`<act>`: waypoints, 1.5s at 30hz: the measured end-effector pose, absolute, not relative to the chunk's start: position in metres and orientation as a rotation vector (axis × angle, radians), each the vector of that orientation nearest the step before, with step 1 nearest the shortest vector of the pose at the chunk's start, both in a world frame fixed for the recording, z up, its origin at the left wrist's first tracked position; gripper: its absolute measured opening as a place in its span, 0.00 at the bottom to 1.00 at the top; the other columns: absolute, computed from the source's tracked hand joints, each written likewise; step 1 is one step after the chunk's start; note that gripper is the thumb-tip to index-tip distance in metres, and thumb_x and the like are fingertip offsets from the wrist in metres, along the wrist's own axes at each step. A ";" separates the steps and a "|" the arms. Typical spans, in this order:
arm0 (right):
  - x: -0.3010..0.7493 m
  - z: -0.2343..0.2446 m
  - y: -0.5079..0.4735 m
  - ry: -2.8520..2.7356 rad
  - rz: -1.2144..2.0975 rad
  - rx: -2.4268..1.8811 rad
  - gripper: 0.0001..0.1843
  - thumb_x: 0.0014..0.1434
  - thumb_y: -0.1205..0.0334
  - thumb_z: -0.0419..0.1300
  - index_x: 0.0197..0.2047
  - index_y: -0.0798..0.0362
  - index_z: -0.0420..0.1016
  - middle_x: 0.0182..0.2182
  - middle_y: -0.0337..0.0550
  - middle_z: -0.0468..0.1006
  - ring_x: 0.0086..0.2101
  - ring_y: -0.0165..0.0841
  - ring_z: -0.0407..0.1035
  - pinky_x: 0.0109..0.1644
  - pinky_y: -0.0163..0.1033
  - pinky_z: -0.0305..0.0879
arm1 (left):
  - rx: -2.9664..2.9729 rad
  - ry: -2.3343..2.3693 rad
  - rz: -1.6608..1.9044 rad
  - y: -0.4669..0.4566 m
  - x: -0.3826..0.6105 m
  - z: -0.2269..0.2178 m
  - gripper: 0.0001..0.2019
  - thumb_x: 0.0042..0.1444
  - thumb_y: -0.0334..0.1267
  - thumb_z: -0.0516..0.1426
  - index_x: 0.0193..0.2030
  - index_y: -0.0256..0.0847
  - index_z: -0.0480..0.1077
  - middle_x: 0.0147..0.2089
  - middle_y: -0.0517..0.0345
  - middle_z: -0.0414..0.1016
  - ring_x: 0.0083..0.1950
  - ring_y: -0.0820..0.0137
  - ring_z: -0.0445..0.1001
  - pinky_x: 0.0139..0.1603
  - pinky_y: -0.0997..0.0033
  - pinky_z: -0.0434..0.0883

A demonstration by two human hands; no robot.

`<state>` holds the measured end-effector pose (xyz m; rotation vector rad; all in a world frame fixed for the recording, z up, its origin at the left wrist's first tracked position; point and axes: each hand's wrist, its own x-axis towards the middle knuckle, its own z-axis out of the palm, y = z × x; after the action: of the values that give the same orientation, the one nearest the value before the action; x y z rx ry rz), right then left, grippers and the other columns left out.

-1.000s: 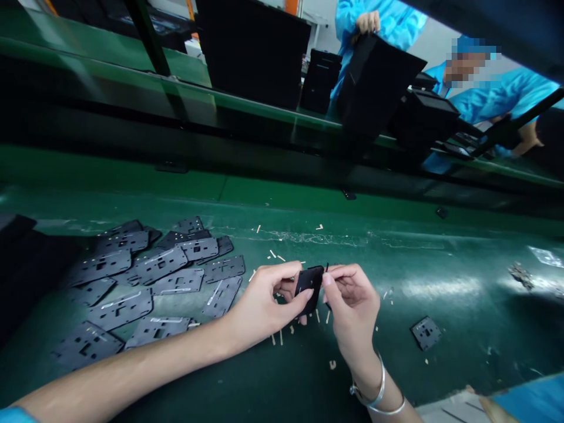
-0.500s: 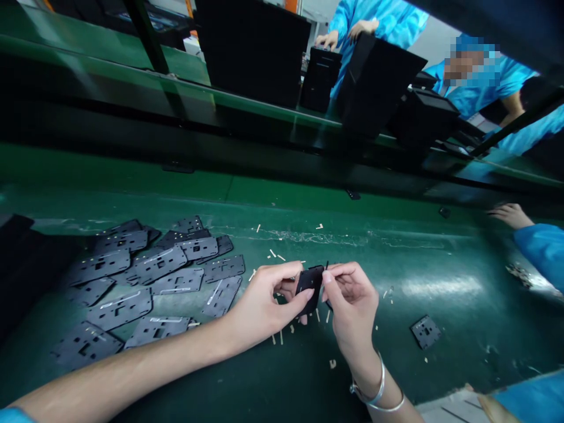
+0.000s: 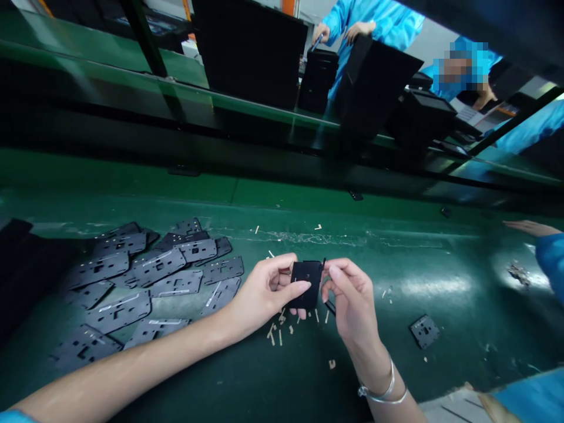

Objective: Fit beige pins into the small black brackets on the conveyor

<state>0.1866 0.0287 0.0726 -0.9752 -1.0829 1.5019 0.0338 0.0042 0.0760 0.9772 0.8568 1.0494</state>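
Green worktop (image 3: 247,382) is stretching wide, kinda scuffed, with light (image 3: 436,285) glaring off it near 4 o'clock; pale wall (image 3: 426,44) is peeking through at 1 o'clock.

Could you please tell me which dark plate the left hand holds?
The black plate under the thumb of the left hand, held off the green table; the other dark plates nearby lie there, mostly overlapping at left.

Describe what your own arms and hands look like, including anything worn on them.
The left hand is bare, with a bright blue sleeve edge showing far up that arm. The right hand is also ungloved; a silvery bangle, apparently doubled, circles its wrist.
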 end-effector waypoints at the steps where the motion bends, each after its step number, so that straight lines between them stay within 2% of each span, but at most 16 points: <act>1: 0.187 0.073 0.029 -1.095 1.488 -0.981 0.03 0.51 0.62 0.64 0.30 0.52 0.77 0.22 0.37 0.73 0.21 0.24 0.64 0.20 0.28 0.60 | 0.970 0.846 1.042 0.004 0.034 0.075 0.08 0.53 0.37 0.60 0.33 0.36 0.65 0.28 0.61 0.74 0.23 0.72 0.76 0.24 0.74 0.73; 5: 0.189 0.074 0.032 -1.108 1.541 -0.974 0.04 0.48 0.64 0.67 0.26 0.53 0.75 0.24 0.35 0.71 0.19 0.22 0.61 0.18 0.26 0.58 | 0.974 0.814 1.008 0.006 0.032 0.071 0.09 0.53 0.37 0.60 0.32 0.36 0.64 0.27 0.61 0.75 0.23 0.72 0.76 0.23 0.76 0.72; 9: 0.191 0.073 0.035 -1.078 1.718 -0.878 0.08 0.47 0.62 0.67 0.24 0.53 0.72 0.25 0.35 0.69 0.19 0.21 0.60 0.16 0.26 0.55 | 1.000 0.713 0.916 0.014 0.029 0.068 0.08 0.55 0.37 0.59 0.35 0.36 0.64 0.31 0.56 0.77 0.23 0.70 0.77 0.20 0.79 0.68; 12: 0.188 0.070 0.032 -1.092 1.590 -0.890 0.07 0.48 0.63 0.67 0.25 0.52 0.72 0.26 0.35 0.68 0.19 0.21 0.60 0.16 0.26 0.55 | 1.072 0.840 0.938 0.016 0.030 0.065 0.08 0.54 0.38 0.58 0.32 0.37 0.63 0.29 0.57 0.76 0.25 0.70 0.77 0.20 0.78 0.67; 14: 0.185 0.068 0.027 -1.138 1.418 -0.922 0.05 0.50 0.64 0.65 0.26 0.52 0.73 0.27 0.35 0.69 0.19 0.21 0.59 0.17 0.27 0.56 | 1.238 1.040 1.023 0.014 0.031 0.065 0.07 0.54 0.37 0.59 0.32 0.37 0.65 0.29 0.59 0.75 0.29 0.70 0.76 0.26 0.76 0.69; 15: 0.184 0.068 0.025 -1.173 1.347 -0.934 0.04 0.51 0.65 0.65 0.27 0.52 0.73 0.27 0.36 0.69 0.19 0.22 0.60 0.18 0.28 0.57 | 1.345 1.125 1.046 0.012 0.032 0.065 0.07 0.52 0.37 0.60 0.34 0.37 0.66 0.30 0.59 0.75 0.31 0.70 0.75 0.29 0.74 0.70; 17: 0.183 0.068 0.019 -1.274 1.241 -0.942 0.04 0.52 0.67 0.63 0.28 0.51 0.73 0.28 0.37 0.70 0.22 0.24 0.62 0.22 0.30 0.60 | 1.538 1.206 1.023 0.008 0.034 0.067 0.14 0.49 0.36 0.62 0.42 0.39 0.67 0.35 0.59 0.75 0.35 0.69 0.74 0.33 0.73 0.70; 19: 0.182 0.069 0.015 -1.397 1.159 -0.937 0.04 0.53 0.68 0.63 0.28 0.50 0.74 0.28 0.38 0.70 0.27 0.28 0.66 0.27 0.33 0.63 | 1.642 1.205 0.962 0.005 0.035 0.068 0.21 0.48 0.36 0.62 0.50 0.40 0.64 0.38 0.58 0.75 0.35 0.69 0.73 0.33 0.72 0.70; 20: 0.182 0.070 0.014 -1.448 1.125 -0.934 0.04 0.52 0.68 0.63 0.28 0.50 0.74 0.28 0.39 0.71 0.29 0.30 0.66 0.30 0.34 0.63 | 1.675 1.204 0.945 0.004 0.036 0.069 0.22 0.49 0.35 0.62 0.51 0.40 0.63 0.38 0.58 0.75 0.34 0.70 0.73 0.34 0.72 0.70; 24: 0.182 0.072 0.013 -1.494 1.056 -0.948 0.04 0.54 0.69 0.61 0.30 0.50 0.73 0.28 0.39 0.70 0.32 0.31 0.66 0.33 0.36 0.63 | 1.799 1.307 0.886 0.003 0.035 0.074 0.13 0.50 0.37 0.59 0.42 0.39 0.63 0.33 0.59 0.72 0.30 0.70 0.70 0.30 0.71 0.68; 27: 0.182 0.073 0.014 -1.475 1.055 -0.957 0.04 0.55 0.69 0.61 0.31 0.50 0.72 0.29 0.39 0.70 0.32 0.31 0.66 0.34 0.35 0.62 | 1.893 1.418 0.859 0.002 0.034 0.076 0.11 0.50 0.39 0.58 0.37 0.40 0.61 0.30 0.60 0.70 0.28 0.70 0.68 0.27 0.71 0.65; 31: 0.184 0.070 0.015 -1.421 1.127 -0.950 0.03 0.54 0.68 0.61 0.30 0.51 0.72 0.29 0.39 0.70 0.31 0.31 0.66 0.33 0.36 0.62 | 2.023 1.491 0.913 0.000 0.034 0.077 0.11 0.51 0.36 0.57 0.39 0.40 0.60 0.32 0.57 0.71 0.30 0.68 0.70 0.28 0.70 0.66; 37: 0.184 0.071 0.020 -1.256 1.398 -0.900 0.04 0.51 0.65 0.63 0.27 0.52 0.72 0.27 0.37 0.69 0.24 0.27 0.62 0.26 0.33 0.59 | 2.200 1.566 0.961 -0.001 0.032 0.075 0.09 0.52 0.36 0.55 0.40 0.39 0.61 0.34 0.54 0.72 0.34 0.65 0.72 0.30 0.67 0.69; 41: 0.185 0.075 0.024 -1.180 1.582 -0.896 0.06 0.47 0.63 0.65 0.25 0.53 0.72 0.25 0.37 0.68 0.22 0.26 0.60 0.21 0.31 0.55 | 2.347 1.633 0.922 0.002 0.029 0.074 0.09 0.53 0.36 0.53 0.41 0.38 0.62 0.36 0.52 0.73 0.36 0.63 0.72 0.29 0.67 0.70; 45: 0.186 0.077 0.027 -1.158 1.729 -0.936 0.08 0.45 0.61 0.66 0.24 0.53 0.71 0.22 0.36 0.68 0.21 0.26 0.60 0.20 0.30 0.55 | 2.536 1.720 0.825 0.003 0.026 0.073 0.11 0.54 0.34 0.51 0.45 0.37 0.62 0.38 0.51 0.72 0.38 0.63 0.72 0.25 0.71 0.69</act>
<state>0.1861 0.0269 0.0773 -0.9362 -1.1578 1.7292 0.0257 0.0035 0.0733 2.5363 1.7202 0.8252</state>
